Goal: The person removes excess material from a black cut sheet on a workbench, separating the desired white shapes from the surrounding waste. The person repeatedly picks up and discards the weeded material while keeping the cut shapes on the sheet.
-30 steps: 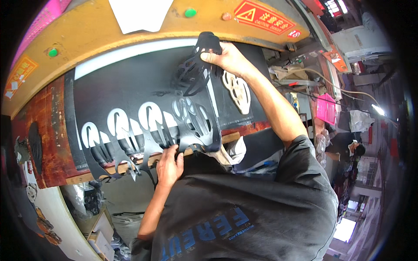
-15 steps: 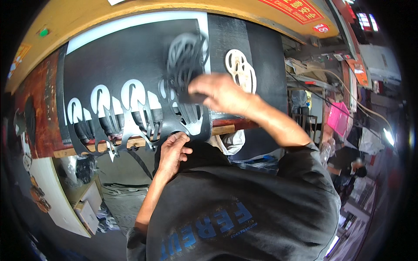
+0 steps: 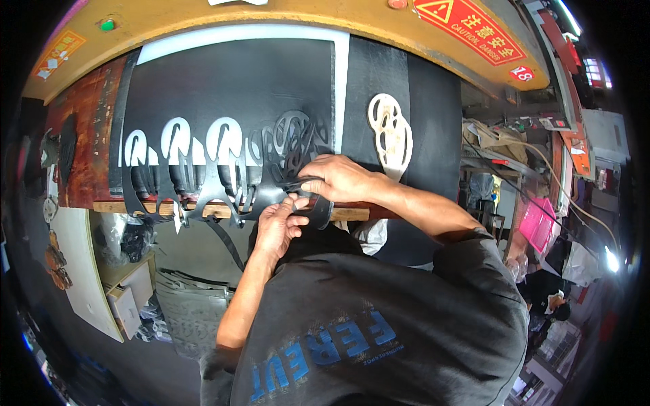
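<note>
A black sheet (image 3: pixel 230 78) lies on a white board (image 3: pixel 342 74), its near part cut through with rounded openings that leave thin strips. At the bench's front edge, my left hand (image 3: pixel 279 222) pinches the sheet's near edge with thumb and fingers. My right hand (image 3: pixel 338 177), just beyond and to the right, is closed on black cut-out pieces (image 3: pixel 294 135) with looped openings. These rest over the sheet's right end, and their lower part is hidden by my fingers.
A cream-coloured die-like frame (image 3: pixel 401 145) with rounded openings lies to the right on a dark surface. Across the back runs a yellow machine beam (image 3: pixel 237 15). A wooden strip (image 3: pixel 108 207) edges the bench. A pink basket (image 3: pixel 537 224) stands farther right.
My right hand has come down and nearer with the cut-out pieces, from above the sheet to beside my left hand. My left hand stays at the sheet's edge. The view has shifted slightly.
</note>
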The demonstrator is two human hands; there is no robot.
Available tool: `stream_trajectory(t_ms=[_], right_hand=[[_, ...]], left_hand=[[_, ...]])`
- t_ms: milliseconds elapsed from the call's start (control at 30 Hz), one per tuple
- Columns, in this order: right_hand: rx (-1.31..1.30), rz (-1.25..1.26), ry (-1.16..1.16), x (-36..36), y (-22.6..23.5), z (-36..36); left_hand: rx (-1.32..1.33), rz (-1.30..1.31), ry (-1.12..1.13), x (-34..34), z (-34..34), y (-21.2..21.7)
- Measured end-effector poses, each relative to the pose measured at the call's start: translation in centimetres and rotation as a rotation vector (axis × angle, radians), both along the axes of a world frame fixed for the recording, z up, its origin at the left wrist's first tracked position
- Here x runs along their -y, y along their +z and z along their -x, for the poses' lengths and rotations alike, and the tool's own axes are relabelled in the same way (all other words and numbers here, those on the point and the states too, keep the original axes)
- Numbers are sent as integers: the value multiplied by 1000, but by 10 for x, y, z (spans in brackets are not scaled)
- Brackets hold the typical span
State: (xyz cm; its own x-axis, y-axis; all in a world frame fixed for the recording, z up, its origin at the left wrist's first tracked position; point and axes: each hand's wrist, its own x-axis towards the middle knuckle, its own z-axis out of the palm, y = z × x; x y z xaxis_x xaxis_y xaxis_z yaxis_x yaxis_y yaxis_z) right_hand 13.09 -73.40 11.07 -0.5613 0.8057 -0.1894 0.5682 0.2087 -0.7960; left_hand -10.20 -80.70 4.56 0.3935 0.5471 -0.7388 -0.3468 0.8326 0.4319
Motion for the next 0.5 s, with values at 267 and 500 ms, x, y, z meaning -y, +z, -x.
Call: stream_trajectory(t_ms=[267,500], right_hand=[[-74,-244,-621,-219,87,-77],[2,-414,-690,-244,234,-70]], left_hand=[[-174,-53,-101,-11,-7,-2],[-78,19,-181,-19,3,-2]])
